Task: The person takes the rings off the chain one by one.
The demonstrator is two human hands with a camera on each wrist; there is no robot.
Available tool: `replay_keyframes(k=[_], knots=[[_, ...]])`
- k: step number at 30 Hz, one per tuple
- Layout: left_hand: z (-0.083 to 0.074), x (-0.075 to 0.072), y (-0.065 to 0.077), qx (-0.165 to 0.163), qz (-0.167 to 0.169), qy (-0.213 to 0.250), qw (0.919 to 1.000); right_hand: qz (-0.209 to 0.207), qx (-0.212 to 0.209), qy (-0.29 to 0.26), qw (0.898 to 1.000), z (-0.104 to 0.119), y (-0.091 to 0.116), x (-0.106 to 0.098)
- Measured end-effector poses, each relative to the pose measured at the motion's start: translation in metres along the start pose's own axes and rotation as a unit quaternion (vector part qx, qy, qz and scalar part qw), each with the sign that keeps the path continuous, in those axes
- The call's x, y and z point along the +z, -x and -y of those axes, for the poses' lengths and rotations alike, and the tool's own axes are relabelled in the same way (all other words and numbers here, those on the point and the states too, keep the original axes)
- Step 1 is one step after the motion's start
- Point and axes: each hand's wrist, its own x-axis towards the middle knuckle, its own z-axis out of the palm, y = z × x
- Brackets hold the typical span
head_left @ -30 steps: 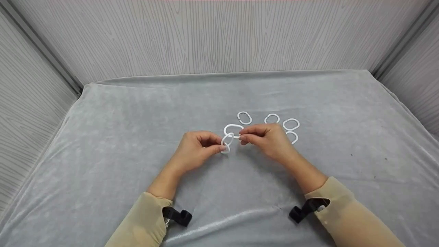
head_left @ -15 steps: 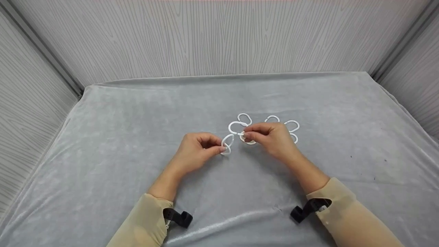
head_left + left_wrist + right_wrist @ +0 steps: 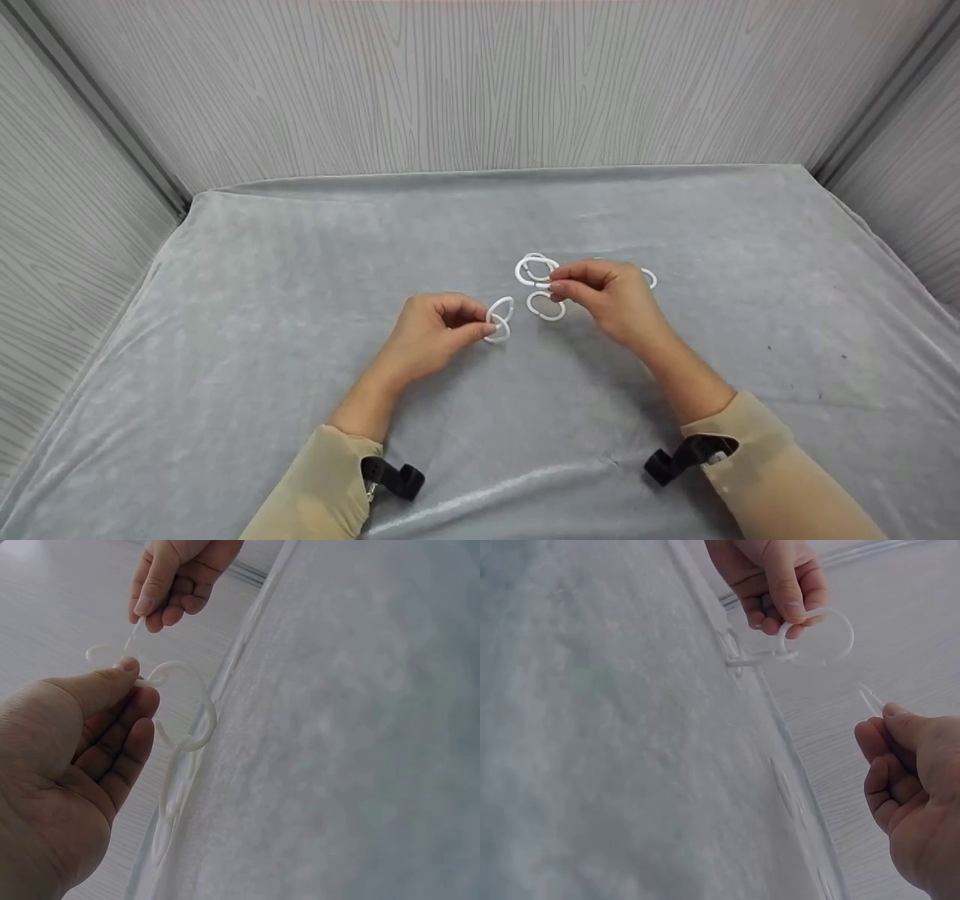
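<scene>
Linked rings [image 3: 507, 327] pinched by left hand [image 3: 441, 330]; single ring [image 3: 518, 272] by right hand [image 3: 609, 296]; gap between; cloth edges [image 3: 450, 178] distant.

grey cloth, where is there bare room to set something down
Bare cloth lies left of the left hand and between the white rings and the back wall. It is crowded around the right hand, where rings cluster, some partly hidden.

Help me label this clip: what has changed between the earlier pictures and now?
The right hand has moved rightward and slightly away from the person; its pinched ring, which overlapped the linked rings in the head view, now shows apart from them. A loose ring has come fully into view. No grip visibly changed. The left hand has stayed put, pinching the linked rings.
</scene>
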Motion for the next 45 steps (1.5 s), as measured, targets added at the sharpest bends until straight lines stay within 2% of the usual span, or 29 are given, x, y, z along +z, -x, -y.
replay_keyframes(k=[11, 22, 27, 31, 39, 45], knots=[[0.001, 0.0, 0.001, 0.001, -0.002, -0.005, 1.0, 0.016, 0.006, 0.029, 0.999, -0.008, 0.0, -0.027], [0.001, 0.0, 0.001, 0.002, -0.004, -0.014, 0.9999, 0.028, 0.053, 0.095, 0.994, -0.015, 0.007, -0.054], [0.0, 0.0, 0.002, 0.001, -0.005, -0.011, 0.9999, 0.047, 0.082, 0.11, 0.989, -0.02, 0.009, -0.057], [0.0, 0.0, 0.001, -0.001, -0.006, -0.011, 0.9999, 0.045, 0.095, 0.12, 0.987, -0.024, 0.008, -0.057], [0.0, 0.0, 0.002, -0.003, -0.004, -0.012, 0.9999, 0.058, 0.083, 0.155, 0.983, -0.028, 0.006, -0.054], [0.0, 0.001, 0.0, 0.002, -0.003, -0.012, 0.9999, 0.072, 0.076, 0.161, 0.981, -0.03, 0.006, -0.054]])
